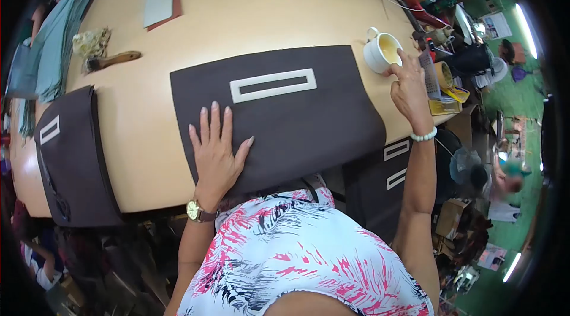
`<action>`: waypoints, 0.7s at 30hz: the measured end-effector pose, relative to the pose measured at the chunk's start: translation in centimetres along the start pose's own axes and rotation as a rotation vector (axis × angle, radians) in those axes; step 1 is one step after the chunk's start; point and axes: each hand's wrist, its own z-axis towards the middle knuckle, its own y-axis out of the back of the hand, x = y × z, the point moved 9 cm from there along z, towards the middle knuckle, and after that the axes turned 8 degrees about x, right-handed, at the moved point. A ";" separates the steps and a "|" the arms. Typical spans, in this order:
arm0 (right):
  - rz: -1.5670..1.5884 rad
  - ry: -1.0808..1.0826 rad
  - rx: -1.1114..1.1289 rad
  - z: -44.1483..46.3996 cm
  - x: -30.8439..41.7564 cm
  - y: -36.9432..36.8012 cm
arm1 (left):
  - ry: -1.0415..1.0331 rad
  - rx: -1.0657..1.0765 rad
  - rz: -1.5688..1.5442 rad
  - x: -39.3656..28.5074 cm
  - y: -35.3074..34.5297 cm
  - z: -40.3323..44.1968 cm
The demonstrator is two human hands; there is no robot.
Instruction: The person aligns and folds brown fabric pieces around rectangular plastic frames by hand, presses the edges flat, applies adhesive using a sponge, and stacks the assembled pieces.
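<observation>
My left hand [217, 156] lies flat with its fingers spread on a dark brown sheet [285, 132], which looks like leather or a similar material. A pale rectangular frame-shaped piece [273, 85] with a long slot lies on that sheet, beyond my fingertips. At the right, my right hand [411, 86] has its fingers bent at the near rim of a white cup [373, 56]. Yellowish matter, perhaps glue, shows inside the cup. Thumb and finger appear to close on the rim, and the hand partly hides that side.
A stack of dark panels [77, 156] with a similar pale frame lies left. Behind it are a wooden-handled brush [116, 61] and grey-green strips [62, 37]. More dark panels [374, 188] hang below the table's front edge. A grey basket [428, 75] with tape stands right.
</observation>
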 end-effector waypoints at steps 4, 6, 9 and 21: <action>0.647 0.144 -0.077 -1.5 7.6 0.9 | 0.012 -0.013 -0.018 -0.1 -0.1 -0.2; 0.890 0.191 -0.011 -1.5 10.0 -1.5 | 0.016 -0.015 -0.024 -0.1 -0.2 -0.3; 0.905 0.124 0.010 -1.1 11.1 -5.7 | 0.013 -0.008 -0.030 0.0 -0.3 -0.3; -0.149 0.031 0.059 -0.8 13.7 -7.8 | 0.023 0.003 -0.055 0.1 -0.4 -0.2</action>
